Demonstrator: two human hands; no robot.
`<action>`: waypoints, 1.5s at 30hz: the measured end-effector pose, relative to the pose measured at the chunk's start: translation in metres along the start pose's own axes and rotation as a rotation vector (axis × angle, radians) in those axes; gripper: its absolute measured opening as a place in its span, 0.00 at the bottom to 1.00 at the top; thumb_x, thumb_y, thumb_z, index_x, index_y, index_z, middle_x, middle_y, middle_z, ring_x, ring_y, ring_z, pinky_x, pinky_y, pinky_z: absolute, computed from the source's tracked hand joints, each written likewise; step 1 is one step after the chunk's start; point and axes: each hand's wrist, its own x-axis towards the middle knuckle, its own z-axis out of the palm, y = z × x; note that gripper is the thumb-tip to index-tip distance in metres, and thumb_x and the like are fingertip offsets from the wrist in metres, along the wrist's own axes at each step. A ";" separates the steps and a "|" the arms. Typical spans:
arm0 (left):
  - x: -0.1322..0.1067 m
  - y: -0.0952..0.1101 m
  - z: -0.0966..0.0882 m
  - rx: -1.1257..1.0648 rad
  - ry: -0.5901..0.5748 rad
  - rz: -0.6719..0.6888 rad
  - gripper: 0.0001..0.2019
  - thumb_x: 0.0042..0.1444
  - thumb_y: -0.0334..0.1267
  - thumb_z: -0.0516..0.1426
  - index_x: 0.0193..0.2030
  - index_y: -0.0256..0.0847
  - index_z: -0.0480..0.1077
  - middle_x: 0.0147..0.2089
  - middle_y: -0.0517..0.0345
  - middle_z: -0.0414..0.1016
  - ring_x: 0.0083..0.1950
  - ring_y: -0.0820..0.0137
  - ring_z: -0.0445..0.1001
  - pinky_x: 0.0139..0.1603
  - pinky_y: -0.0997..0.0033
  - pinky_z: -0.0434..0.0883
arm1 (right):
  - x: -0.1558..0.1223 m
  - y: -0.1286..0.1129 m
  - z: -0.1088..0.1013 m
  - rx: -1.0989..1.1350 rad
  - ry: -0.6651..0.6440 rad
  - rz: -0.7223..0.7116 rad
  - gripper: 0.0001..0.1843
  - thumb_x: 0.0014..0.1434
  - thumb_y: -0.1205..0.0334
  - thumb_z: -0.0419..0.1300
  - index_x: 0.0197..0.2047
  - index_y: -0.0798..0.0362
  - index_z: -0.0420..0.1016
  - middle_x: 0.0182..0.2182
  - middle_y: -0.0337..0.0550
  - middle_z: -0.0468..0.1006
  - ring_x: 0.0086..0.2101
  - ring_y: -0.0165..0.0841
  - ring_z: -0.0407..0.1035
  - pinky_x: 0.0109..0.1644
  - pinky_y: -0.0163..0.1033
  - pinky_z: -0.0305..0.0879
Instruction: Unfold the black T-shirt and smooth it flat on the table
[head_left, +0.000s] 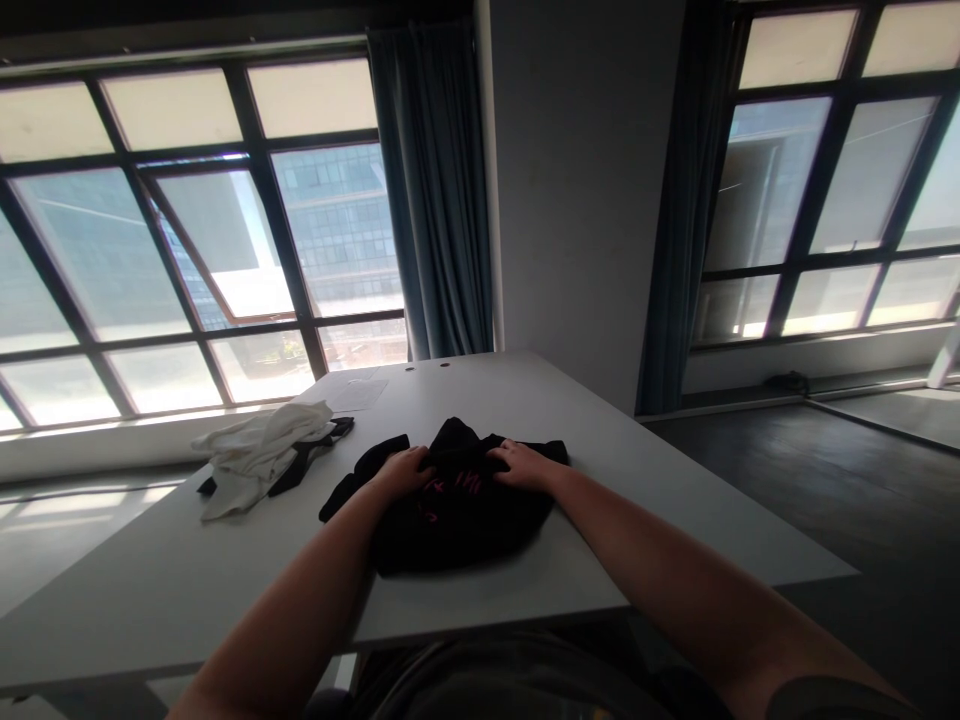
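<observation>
While the black garment (465, 535) with pink lettering lies bunched on the white tabletop (165, 580), 2 hands rest on its far part: the left hand (406, 468), fingers bent into the cloth, and the right hand (523, 466), fingers partly spread; whether either pinches the fabric, I cannot tell. To the left, apart from it, white cloth (262, 440) lies heaped over a dark piece (301, 466)

Pink lettering (466, 482) on the black garment (465, 535) is illegible; the lower edge crops both arms (300, 590)
</observation>
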 end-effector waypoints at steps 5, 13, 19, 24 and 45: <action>-0.001 0.001 -0.002 0.009 -0.004 0.006 0.13 0.64 0.47 0.56 0.50 0.43 0.73 0.52 0.50 0.80 0.54 0.57 0.78 0.54 0.62 0.71 | 0.000 -0.002 -0.001 -0.007 -0.012 0.012 0.32 0.61 0.55 0.64 0.68 0.50 0.71 0.59 0.56 0.69 0.58 0.48 0.67 0.67 0.48 0.60; -0.001 0.004 -0.004 0.005 -0.020 -0.013 0.13 0.64 0.46 0.57 0.51 0.44 0.74 0.53 0.51 0.80 0.56 0.57 0.77 0.57 0.63 0.70 | 0.003 0.004 0.002 -0.001 0.001 -0.009 0.32 0.61 0.54 0.65 0.67 0.50 0.72 0.58 0.56 0.70 0.57 0.48 0.68 0.65 0.48 0.61; 0.001 0.000 0.000 0.019 -0.010 0.005 0.14 0.64 0.47 0.57 0.50 0.43 0.74 0.53 0.50 0.80 0.55 0.57 0.78 0.54 0.62 0.71 | 0.004 0.006 0.003 -0.002 0.008 -0.023 0.32 0.61 0.55 0.65 0.67 0.50 0.72 0.58 0.55 0.70 0.57 0.48 0.68 0.64 0.48 0.62; 0.001 -0.001 0.001 0.011 -0.002 0.016 0.13 0.64 0.47 0.56 0.50 0.44 0.73 0.53 0.51 0.80 0.55 0.58 0.78 0.54 0.63 0.70 | 0.001 0.001 -0.001 0.001 -0.013 0.005 0.33 0.61 0.55 0.64 0.68 0.51 0.71 0.60 0.57 0.69 0.58 0.49 0.67 0.66 0.49 0.60; -0.001 0.003 -0.003 0.023 -0.026 -0.013 0.15 0.64 0.47 0.56 0.53 0.44 0.72 0.54 0.50 0.78 0.57 0.56 0.76 0.59 0.58 0.70 | 0.002 0.002 0.001 -0.035 -0.019 0.002 0.33 0.62 0.54 0.64 0.69 0.51 0.70 0.59 0.56 0.69 0.58 0.47 0.67 0.67 0.48 0.60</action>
